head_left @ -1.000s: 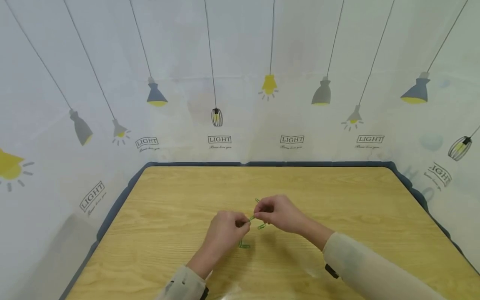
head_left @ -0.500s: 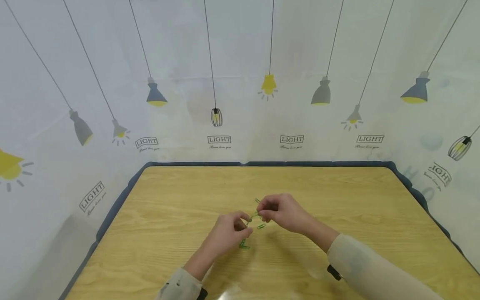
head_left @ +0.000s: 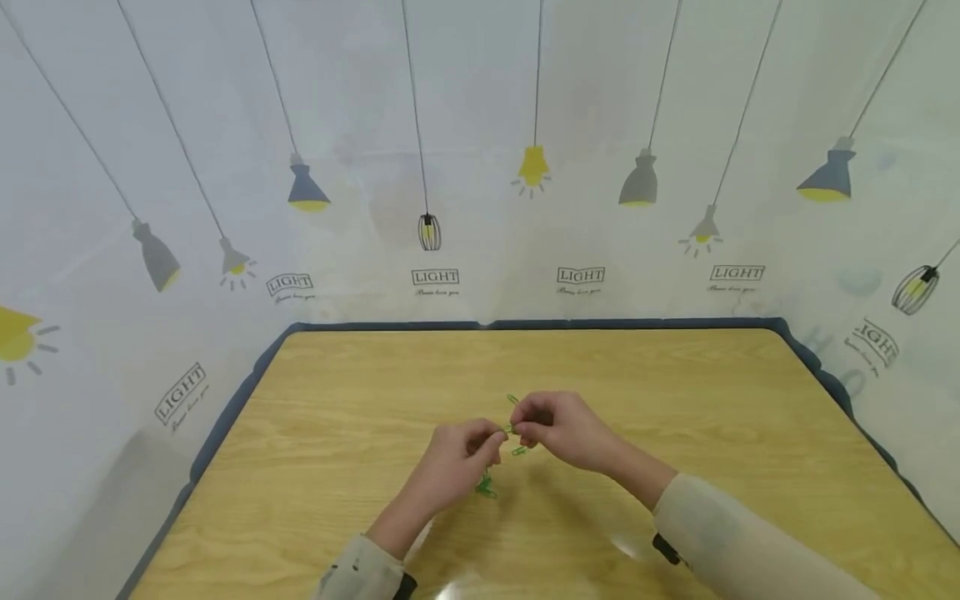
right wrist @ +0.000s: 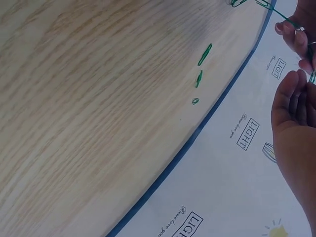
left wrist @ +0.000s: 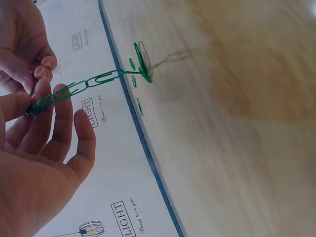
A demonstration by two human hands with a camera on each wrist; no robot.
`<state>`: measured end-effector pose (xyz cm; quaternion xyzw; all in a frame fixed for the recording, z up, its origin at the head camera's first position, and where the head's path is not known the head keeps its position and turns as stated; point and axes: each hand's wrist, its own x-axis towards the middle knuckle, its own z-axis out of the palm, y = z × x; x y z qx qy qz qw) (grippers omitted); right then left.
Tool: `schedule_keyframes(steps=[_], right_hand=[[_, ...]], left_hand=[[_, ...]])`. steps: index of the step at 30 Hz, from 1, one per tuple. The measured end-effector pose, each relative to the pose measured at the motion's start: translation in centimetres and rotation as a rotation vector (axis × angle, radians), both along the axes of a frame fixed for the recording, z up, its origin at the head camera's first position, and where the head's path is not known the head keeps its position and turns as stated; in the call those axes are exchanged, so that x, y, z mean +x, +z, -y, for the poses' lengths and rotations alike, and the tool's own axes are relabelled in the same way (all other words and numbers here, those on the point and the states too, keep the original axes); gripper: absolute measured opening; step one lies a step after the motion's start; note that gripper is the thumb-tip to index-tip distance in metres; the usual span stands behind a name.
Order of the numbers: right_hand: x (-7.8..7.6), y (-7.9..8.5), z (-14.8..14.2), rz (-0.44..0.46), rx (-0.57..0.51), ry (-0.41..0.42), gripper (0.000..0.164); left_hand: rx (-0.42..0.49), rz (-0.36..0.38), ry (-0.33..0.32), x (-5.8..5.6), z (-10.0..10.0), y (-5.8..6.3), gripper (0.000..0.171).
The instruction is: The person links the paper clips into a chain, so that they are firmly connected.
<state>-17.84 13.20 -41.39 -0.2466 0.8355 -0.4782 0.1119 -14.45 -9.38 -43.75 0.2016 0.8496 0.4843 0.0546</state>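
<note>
A chain of green paper clips [left wrist: 86, 84] trails from the thumb and fingertips of my left hand [head_left: 450, 464], which pinches its upper end. The lower end of the chain [head_left: 486, 487] reaches down to the tabletop and bunches there. My right hand [head_left: 568, 430] is close beside the left, fingertips nearly touching it, and pinches a green paper clip [right wrist: 312, 77] that its fingers mostly cover. Whether this clip is hooked to the chain cannot be seen.
Several loose green paper clips lie in a row on the wooden table [head_left: 337, 400], among them one [right wrist: 205, 54] under the right hand and one [head_left: 513, 399] farther back. A dark blue edging [head_left: 600, 324] borders the table, and a lamp-printed white sheet [head_left: 480, 183] rises behind it.
Half a second ago the left thumb and forefinger stood apart; now they are together on the chain. The left fingertips have moved closer to the right hand, which has barely moved.
</note>
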Motion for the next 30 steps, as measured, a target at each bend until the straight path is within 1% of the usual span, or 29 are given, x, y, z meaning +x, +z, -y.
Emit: schedule_keyframes(steps=[3, 7, 13, 17, 21, 25, 30], right_hand=[[-0.5, -0.2, -0.1, -0.023, 0.042, 0.009, 0.009], [-1.6, -0.8, -0.2, -0.031, 0.121, 0.0, 0.01], [-3.4, -2.6, -0.2, -0.026, 0.236, 0.014, 0.011], [-4.2, -3.9, 0.0, -0.04, 0.284, 0.049, 0.011], [-4.4, -4.7, 0.1, -0.043, 0.32, 0.079, 0.002], [-4.5, -5.2, 0.1, -0.066, 0.348, 0.097, 0.006], [-4.4, -5.6, 0.3, -0.134, 0.401, 0.127, 0.01]], left_hand=[[-0.041, -0.044, 0.032, -0.3, 0.1, -0.1, 0.028], [-0.06, -0.049, 0.065, -0.5, 0.3, -0.4, 0.026], [-0.052, -0.042, 0.066, -0.5, 0.5, -0.6, 0.027], [-0.041, -0.053, 0.069, -0.6, 0.5, -0.6, 0.027], [-0.041, -0.049, 0.064, -0.7, 0.5, -0.6, 0.026], [-0.048, -0.037, 0.063, -0.8, 0.5, -0.7, 0.025], [-0.045, -0.04, 0.068, -0.6, 0.4, -0.7, 0.026]])
